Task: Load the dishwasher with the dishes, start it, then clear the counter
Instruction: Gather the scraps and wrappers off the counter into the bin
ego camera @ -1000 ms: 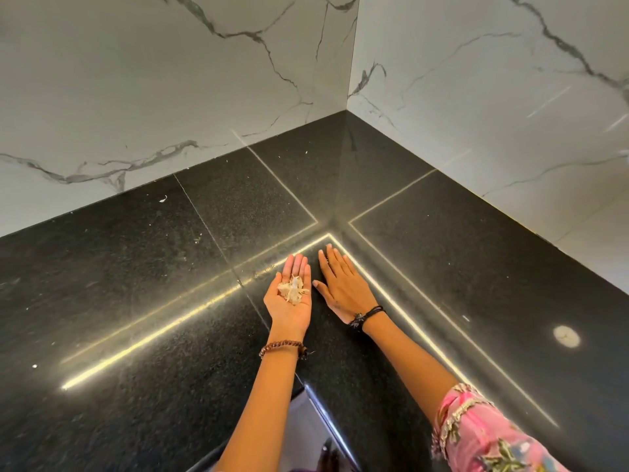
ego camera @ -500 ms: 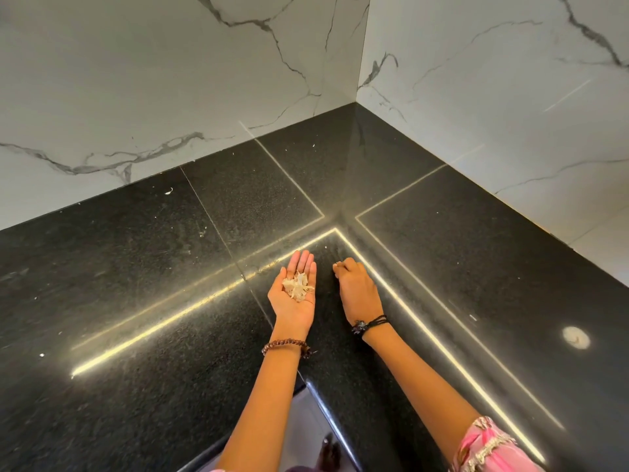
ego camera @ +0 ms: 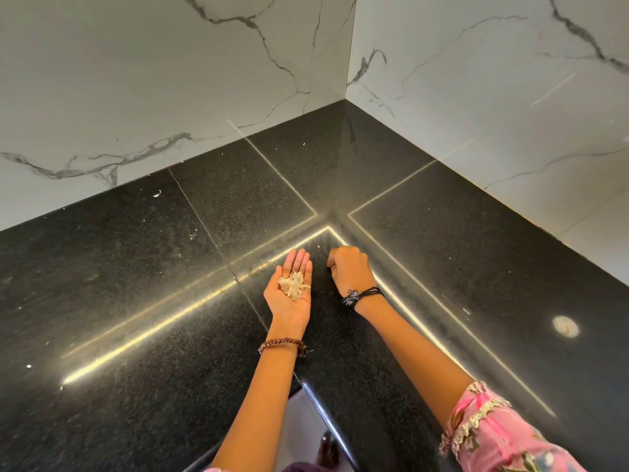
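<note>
**Counter Clearing: Scrap Collection at the Inner Corner**

Left hand (ego camera: pixel 289 294): palm up, fingers flat and spread, nothing clasped. Serves as a tray for a small heap of pale, papery scraps (ego camera: pixel 293 285) resting loose in the palm. Kept level, probably so that the light scraps do not slide off.

Right hand (ego camera: pixel 349 271): just beside the left, knuckles up, fingers curled under into a loose fist against the black counter (ego camera: pixel 136 284). Curled most likely to rake or pinch up crumbs; contents of the fist hidden, not determinable.

Position: both hands near the inner corner of the L-shaped top, close to the bright seam lines in the stone.

Remaining debris: white flecks (ego camera: pixel 157 193) toward the left wall, a few more near the left front, a pale round spot (ego camera: pixel 565 326) well apart on the right. Nature of the spot uncertain.

Edges and clearance: marble walls (ego camera: pixel 136 80) close the back and right sides. Rounded front edge (ego camera: pixel 316 396) below the forearms. Open stone on both sides, free for sweeping strokes. No dishes or dishwasher in view.

Judged stage: final clearing step, partly complete.
</note>
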